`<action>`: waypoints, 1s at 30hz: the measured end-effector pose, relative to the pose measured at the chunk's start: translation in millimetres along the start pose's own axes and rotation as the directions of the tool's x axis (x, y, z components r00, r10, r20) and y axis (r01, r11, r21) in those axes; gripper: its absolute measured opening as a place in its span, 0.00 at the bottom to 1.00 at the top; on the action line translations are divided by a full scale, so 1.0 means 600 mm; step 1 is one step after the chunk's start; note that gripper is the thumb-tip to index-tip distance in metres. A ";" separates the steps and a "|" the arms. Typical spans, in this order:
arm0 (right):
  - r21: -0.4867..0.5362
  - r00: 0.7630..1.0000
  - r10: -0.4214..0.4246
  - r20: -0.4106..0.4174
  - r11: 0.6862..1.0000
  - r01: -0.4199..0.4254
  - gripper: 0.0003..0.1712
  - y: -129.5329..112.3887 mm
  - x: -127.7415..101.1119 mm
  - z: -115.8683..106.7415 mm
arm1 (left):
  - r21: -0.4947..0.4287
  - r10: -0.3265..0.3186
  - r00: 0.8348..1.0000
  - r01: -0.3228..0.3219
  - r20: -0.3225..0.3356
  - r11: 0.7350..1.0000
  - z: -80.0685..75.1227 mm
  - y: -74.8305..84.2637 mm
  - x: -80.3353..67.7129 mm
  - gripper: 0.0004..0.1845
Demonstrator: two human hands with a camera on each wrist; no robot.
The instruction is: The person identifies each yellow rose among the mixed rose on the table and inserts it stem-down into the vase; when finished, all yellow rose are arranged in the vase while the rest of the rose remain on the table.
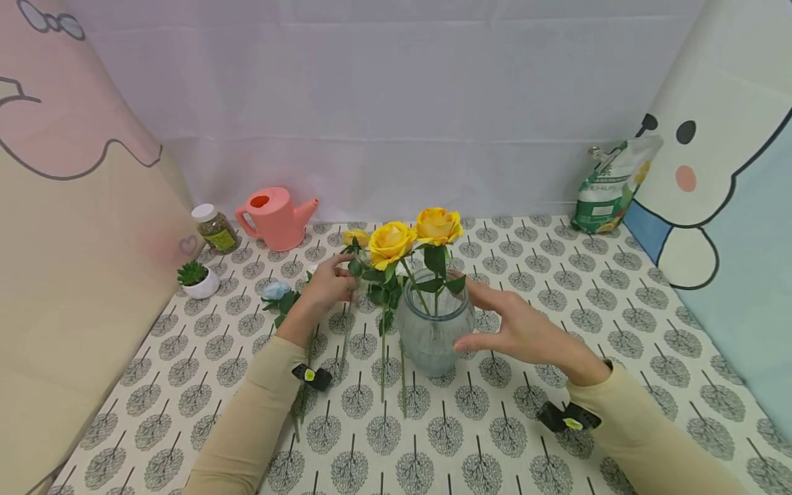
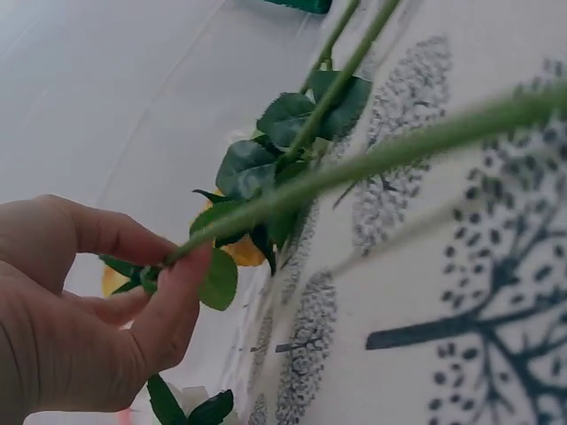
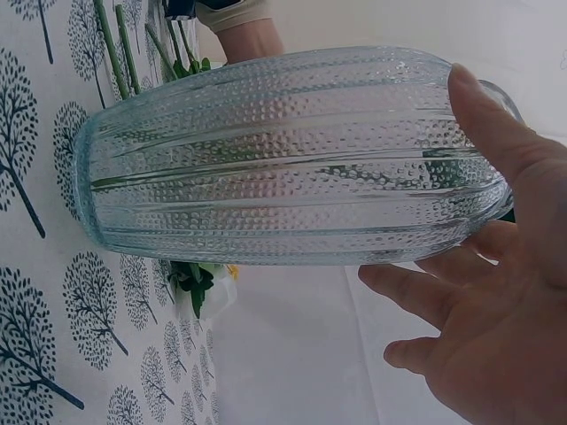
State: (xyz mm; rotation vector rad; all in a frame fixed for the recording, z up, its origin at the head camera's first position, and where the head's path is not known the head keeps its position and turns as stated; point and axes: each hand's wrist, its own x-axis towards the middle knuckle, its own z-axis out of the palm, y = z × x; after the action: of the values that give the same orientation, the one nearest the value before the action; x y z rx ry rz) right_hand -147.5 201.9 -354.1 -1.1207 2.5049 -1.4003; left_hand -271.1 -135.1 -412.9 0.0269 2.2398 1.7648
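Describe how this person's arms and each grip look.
The left sleeve and right sleeve are long, plain and beige. At each wrist sits a small black device bearing a yellow-green marking. The left grip and right grip are bare, without gloves.

The vase [image 3: 266,168] is glossy, bumpy, ribbed glass — the tablecloth [image 1: 507,433] matt fabric; far left, the watering can [image 1: 281,223] looks smooth plastic.
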 end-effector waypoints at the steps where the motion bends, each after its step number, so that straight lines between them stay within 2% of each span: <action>1: 0.000 1.000 -0.001 0.000 1.000 0.001 0.56 0.000 0.000 0.000 | -0.046 -0.005 1.000 0.005 0.008 0.999 -0.001 0.003 -0.002 0.36; 5: 0.004 1.000 0.000 0.000 1.000 0.000 0.56 0.001 0.000 0.000 | -0.184 0.006 1.000 0.000 0.028 0.983 -0.007 0.013 -0.005 0.37; 9: 0.003 1.000 -0.003 -0.002 1.000 0.003 0.56 0.001 0.000 0.000 | -0.238 0.003 1.000 0.005 0.030 0.971 -0.010 0.019 -0.006 0.30; 14: 0.001 1.000 -0.018 -0.002 1.000 0.018 0.55 0.004 0.000 0.001 | -0.306 -0.036 0.999 0.030 -0.015 0.952 -0.013 0.023 -0.004 0.26; 19: -0.002 1.000 -0.007 -0.004 1.000 0.007 0.55 0.002 0.000 0.000 | -0.406 -0.061 0.996 0.028 -0.069 0.914 -0.015 0.023 0.000 0.25; 21: -0.002 1.000 0.000 -0.004 1.000 0.000 0.55 0.001 0.000 0.000 | -0.463 -0.070 0.993 0.019 -0.093 0.886 -0.016 0.023 0.002 0.23; 27: 0.001 1.000 -0.002 -0.002 1.000 0.002 0.55 0.001 -0.001 0.000 | -0.648 -0.041 0.987 -0.071 -0.156 0.758 -0.017 0.026 0.001 0.11; 30: 0.001 1.000 -0.002 -0.002 1.000 0.002 0.55 0.000 0.000 0.000 | -0.687 -0.044 0.985 -0.086 -0.169 0.721 -0.019 0.029 -0.002 0.05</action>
State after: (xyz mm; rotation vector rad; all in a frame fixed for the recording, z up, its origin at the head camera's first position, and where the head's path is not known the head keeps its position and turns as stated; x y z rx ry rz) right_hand -147.2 202.1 -354.0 -1.1226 2.5053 -1.4036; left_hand -275.6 -142.0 -393.7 -0.2714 1.5172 2.5935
